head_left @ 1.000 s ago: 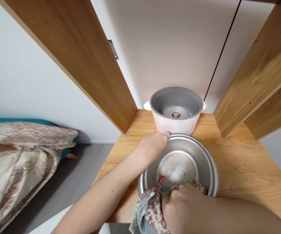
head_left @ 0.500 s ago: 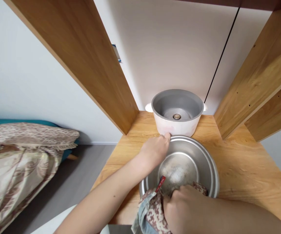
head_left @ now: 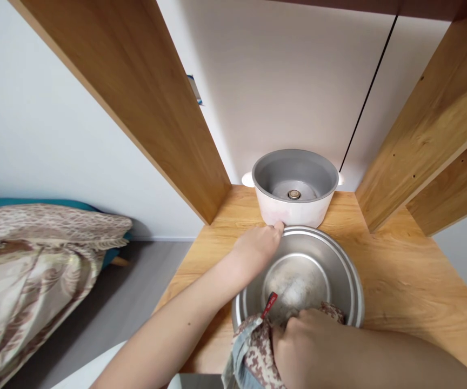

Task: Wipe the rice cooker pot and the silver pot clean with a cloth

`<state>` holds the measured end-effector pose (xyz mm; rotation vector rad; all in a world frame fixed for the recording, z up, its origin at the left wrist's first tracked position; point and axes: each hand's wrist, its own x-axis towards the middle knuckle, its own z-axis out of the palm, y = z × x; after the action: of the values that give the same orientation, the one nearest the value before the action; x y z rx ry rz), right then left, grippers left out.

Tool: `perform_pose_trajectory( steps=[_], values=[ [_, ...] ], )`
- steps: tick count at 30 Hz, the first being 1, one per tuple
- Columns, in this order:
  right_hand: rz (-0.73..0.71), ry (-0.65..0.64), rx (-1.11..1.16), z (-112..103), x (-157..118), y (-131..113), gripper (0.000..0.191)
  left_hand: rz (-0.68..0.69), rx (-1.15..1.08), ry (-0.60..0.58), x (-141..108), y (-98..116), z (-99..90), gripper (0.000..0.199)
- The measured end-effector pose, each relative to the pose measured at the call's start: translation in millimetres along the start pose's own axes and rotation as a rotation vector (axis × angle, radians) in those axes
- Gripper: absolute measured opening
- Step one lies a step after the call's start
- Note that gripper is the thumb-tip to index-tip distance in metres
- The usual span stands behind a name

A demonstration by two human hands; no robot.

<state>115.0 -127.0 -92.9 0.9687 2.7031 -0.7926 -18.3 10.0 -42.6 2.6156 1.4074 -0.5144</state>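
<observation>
A wide metal basin (head_left: 341, 270) stands on the wooden tabletop in front of me. My left hand (head_left: 260, 246) is closed on its far-left rim, the thumb over the edge. Bunched in my right hand (head_left: 310, 340) is a brown-patterned cloth (head_left: 258, 354) with a grey-blue underside and a red tag (head_left: 269, 304). The right hand presses the cloth inside the near part of the basin, and some of the cloth hangs over the near rim. My right fingertips are hidden in the folds. Behind the basin sits a white pot (head_left: 294, 210) with a grey inside.
A small round object (head_left: 294, 194) lies in the pot. Wooden posts (head_left: 136, 108) rise at the left and right of the tabletop (head_left: 412, 281), with a pale wall panel (head_left: 290, 81) behind. Bedding (head_left: 42, 270) lies to the left above a grey floor.
The red tag and the cloth have shifted very slightly to the right. My left hand keeps its place on the basin rim.
</observation>
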Motion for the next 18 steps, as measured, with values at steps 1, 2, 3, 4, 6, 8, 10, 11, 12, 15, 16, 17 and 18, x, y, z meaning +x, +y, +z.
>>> perform_pose_trajectory(
  steps=[1,2,3,4,6,8,10,11,12,15,16,17,18],
  values=[
    [-0.003,-0.003,-0.006,-2,-1,0,0.034,-0.003,-0.008,0.005,1,0,0.4,0.051],
    [-0.003,-0.014,-0.016,-4,-2,-1,0.036,-0.006,-0.015,0.010,2,-1,1.0,0.051],
    [-0.006,-0.026,-0.030,-7,-2,-2,0.037,-0.012,-0.019,0.012,3,-1,1.9,0.050],
    [-0.010,-0.040,-0.046,-10,-2,-3,0.037,-0.017,-0.020,0.014,4,-2,2.9,0.049],
    [-0.020,-0.075,-0.075,-15,-1,-4,0.035,-0.020,-0.019,0.018,6,-3,5.0,0.047],
    [-0.029,-0.094,-0.100,-17,0,-4,0.030,-0.019,-0.022,0.026,7,-5,6.3,0.045],
    [-0.046,-0.087,-0.129,-16,-1,-4,0.025,-0.018,-0.028,0.030,6,-5,6.1,0.043],
    [-0.058,-0.072,-0.148,-14,-2,-4,0.024,-0.014,-0.032,0.029,6,-5,5.3,0.042],
    [-0.073,-0.053,-0.164,-11,-3,-4,0.024,-0.007,-0.038,0.029,5,-5,4.3,0.041],
    [-0.094,0.026,-0.168,-4,-5,-4,0.022,0.020,-0.054,0.035,3,-4,1.0,0.039],
    [-0.095,0.047,-0.157,-2,-6,-4,0.020,0.026,-0.058,0.037,2,-3,0.3,0.038],
    [-0.095,0.055,-0.148,0,-6,-4,0.018,0.030,-0.057,0.036,2,-3,-0.2,0.037],
    [-0.093,0.054,-0.145,1,-6,-3,0.017,0.031,-0.051,0.031,2,-3,-0.5,0.037]
  ],
)
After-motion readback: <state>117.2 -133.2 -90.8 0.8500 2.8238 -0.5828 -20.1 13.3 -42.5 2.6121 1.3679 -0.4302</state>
